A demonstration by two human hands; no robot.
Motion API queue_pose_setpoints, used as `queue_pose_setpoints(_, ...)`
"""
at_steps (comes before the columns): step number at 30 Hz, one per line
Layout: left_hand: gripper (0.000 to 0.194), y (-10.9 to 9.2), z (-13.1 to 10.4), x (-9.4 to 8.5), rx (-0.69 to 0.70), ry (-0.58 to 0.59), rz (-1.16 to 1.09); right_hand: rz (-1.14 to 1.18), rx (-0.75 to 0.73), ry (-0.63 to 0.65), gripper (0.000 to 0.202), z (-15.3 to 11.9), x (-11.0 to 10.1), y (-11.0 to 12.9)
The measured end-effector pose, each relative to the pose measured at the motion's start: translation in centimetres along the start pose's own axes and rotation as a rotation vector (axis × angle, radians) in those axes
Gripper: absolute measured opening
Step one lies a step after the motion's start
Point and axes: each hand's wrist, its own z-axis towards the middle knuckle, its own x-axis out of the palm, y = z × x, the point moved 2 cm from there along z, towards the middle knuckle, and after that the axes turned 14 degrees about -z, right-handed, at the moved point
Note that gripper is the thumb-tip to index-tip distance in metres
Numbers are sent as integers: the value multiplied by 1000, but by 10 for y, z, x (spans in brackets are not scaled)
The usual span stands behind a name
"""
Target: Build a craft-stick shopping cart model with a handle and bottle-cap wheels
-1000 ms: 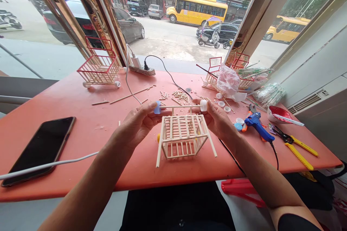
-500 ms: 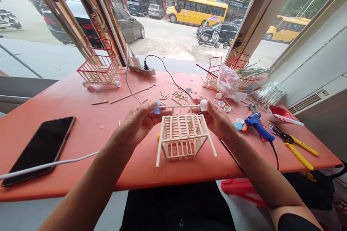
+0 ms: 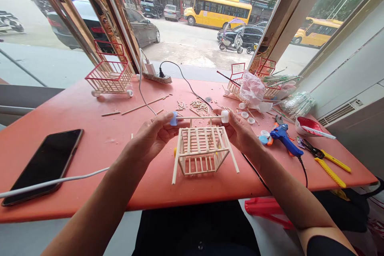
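Note:
A small cart frame of pale wooden sticks [image 3: 204,152] stands on the table in front of me, two longer sticks reaching toward me. Along its far side runs a thin stick with a bluish bottle cap [image 3: 173,118] at the left end and a white bottle cap [image 3: 225,116] at the right end. My left hand [image 3: 157,132] pinches the bluish cap between thumb and fingers. At the other end, my right hand [image 3: 237,130] grips the white cap. Some fingers of both hands are hidden behind the frame. Part of a yellow thing [image 3: 175,152] shows at the frame's left.
A phone [image 3: 45,164] lies at left under a white cable. One finished red-rimmed cart [image 3: 109,74] stands behind. On the right are a blue glue gun [image 3: 286,139], yellow-handled pliers [image 3: 330,162] and a red bowl [image 3: 309,126]. Cut stick pieces [image 3: 200,107] and a power strip [image 3: 157,77] lie farther back.

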Motion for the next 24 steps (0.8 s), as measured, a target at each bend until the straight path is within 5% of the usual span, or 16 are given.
queue_pose_setpoints(24,20,0,1,-2,3,-11,2,-10,-2,2,58,0,0,0)
